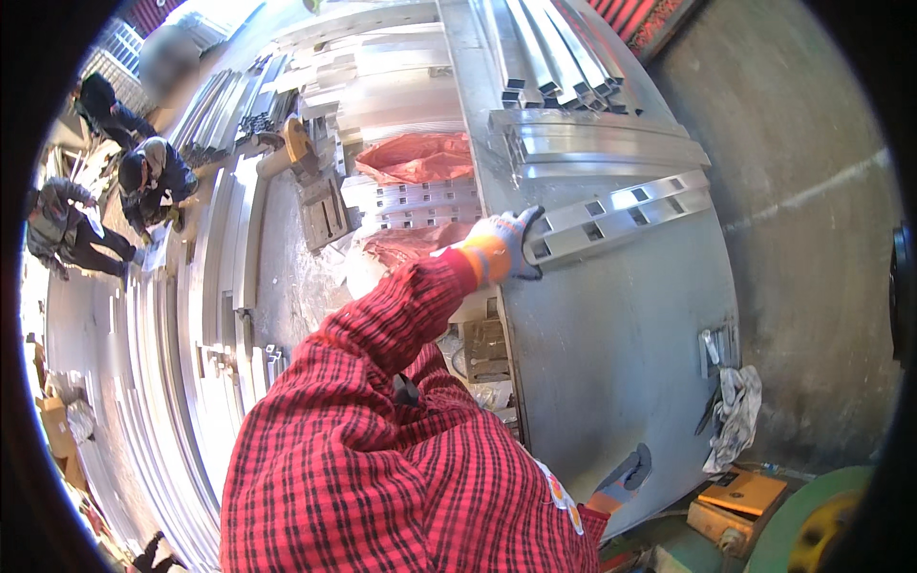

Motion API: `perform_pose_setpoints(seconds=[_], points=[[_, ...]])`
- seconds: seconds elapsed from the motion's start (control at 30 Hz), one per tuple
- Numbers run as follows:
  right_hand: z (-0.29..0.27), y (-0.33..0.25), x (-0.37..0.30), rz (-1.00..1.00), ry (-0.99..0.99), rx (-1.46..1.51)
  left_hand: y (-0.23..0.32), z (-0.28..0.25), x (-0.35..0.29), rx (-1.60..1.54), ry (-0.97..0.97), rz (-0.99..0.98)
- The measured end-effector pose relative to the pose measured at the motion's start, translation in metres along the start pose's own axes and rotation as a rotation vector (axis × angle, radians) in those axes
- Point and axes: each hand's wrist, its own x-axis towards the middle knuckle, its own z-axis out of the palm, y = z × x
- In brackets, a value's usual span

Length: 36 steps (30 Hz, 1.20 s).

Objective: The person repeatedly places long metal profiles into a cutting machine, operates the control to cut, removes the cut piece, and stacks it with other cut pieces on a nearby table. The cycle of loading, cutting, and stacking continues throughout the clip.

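My left hand (509,245), in a grey and orange work glove, grips the near end of a shiny metal channel (621,218) with square holes cut along it. The channel lies slantwise on the metal-topped table (611,353). My right hand (623,477), gloved the same way, is low at the table's near right part. It holds nothing that I can see, and its fingers look stretched out. Beyond the held channel lie wide plain metal profiles (602,143) side by side.
Square metal tubes (554,53) are stacked at the table's far end. A crumpled rag (735,415) lies at its right edge, by a green machine (831,525). Left are an orange-red sheet (420,158), punched channels (420,202) and long floor profiles (158,382). Several people (158,181) work farther left.
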Motion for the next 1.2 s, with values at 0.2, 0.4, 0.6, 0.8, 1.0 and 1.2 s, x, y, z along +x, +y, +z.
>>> perform_pose_setpoints(seconds=[0.2, 0.4, 0.6, 0.8, 1.0, 1.2], points=[[0.047, -0.039, 0.035, 0.026, 0.000, 0.160, -0.085, -0.034, -0.071, -0.543, 0.353, 0.211], [0.134, -0.092, 0.080, -0.228, -0.242, 0.292, -0.230, -0.095, -0.184, -0.298, 0.546, -0.150], [0.228, -0.118, 0.095, -0.333, -0.500, 0.328, -0.315, -0.074, -0.246, -0.251, 0.300, -0.663], [0.285, -0.192, 0.110, -0.587, -0.595, -0.077, -0.373, -0.033, -0.146, 0.051, -0.111, -0.541], [0.319, -0.202, 0.098, -0.688, -0.546, -0.190, -0.440, 0.036, 0.029, 0.191, -0.293, -0.242], [0.319, -0.193, 0.094, -0.628, -0.570, -0.285, -0.466, 0.076, 0.138, 0.197, -0.415, -0.244]])
